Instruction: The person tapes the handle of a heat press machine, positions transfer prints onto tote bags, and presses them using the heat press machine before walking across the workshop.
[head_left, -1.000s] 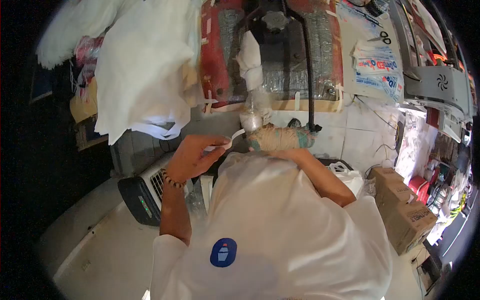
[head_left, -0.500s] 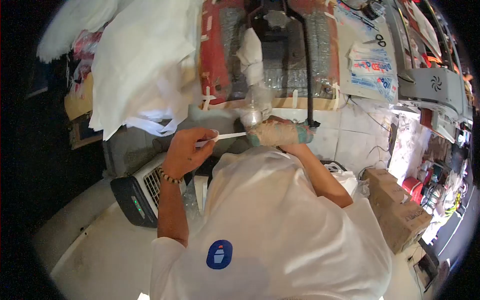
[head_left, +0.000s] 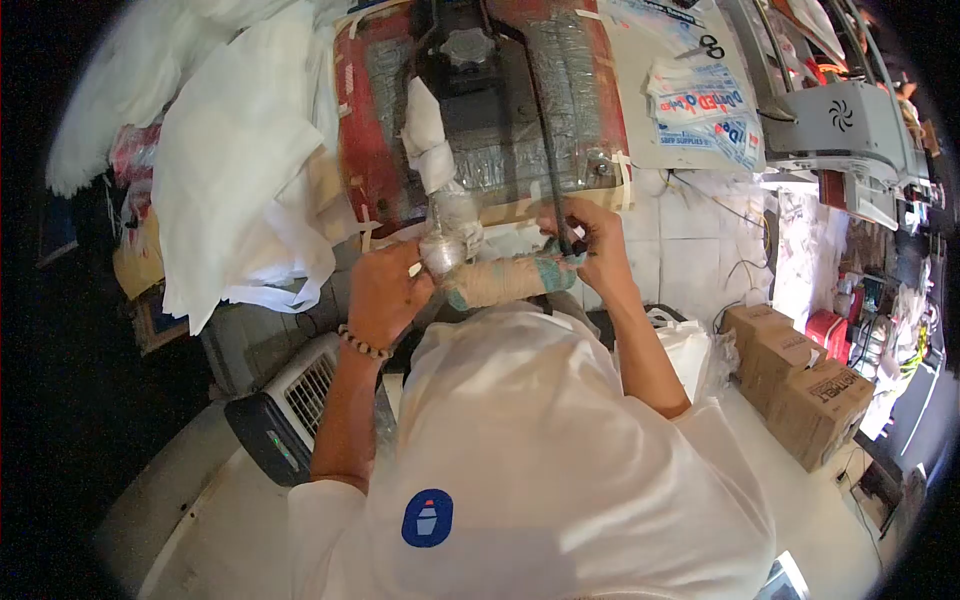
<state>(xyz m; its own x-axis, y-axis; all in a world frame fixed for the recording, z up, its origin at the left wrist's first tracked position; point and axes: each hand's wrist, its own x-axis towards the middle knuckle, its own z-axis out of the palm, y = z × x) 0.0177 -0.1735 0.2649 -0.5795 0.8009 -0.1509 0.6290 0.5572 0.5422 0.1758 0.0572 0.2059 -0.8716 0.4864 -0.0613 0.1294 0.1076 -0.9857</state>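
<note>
Roll [head_left: 507, 282] flanked — left hand [head_left: 388, 294] curled inward, right hand [head_left: 598, 248] arched by bar [head_left: 548, 130].

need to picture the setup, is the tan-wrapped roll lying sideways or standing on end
Lying sideways: the tan-wrapped roll stretches crosswise between the left hand and right hand, its long side in view.

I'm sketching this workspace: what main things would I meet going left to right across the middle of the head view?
Large white bag, left hand, beige-and-green wrapped roll, right hand, stacked-together cardboard boxes.
</note>
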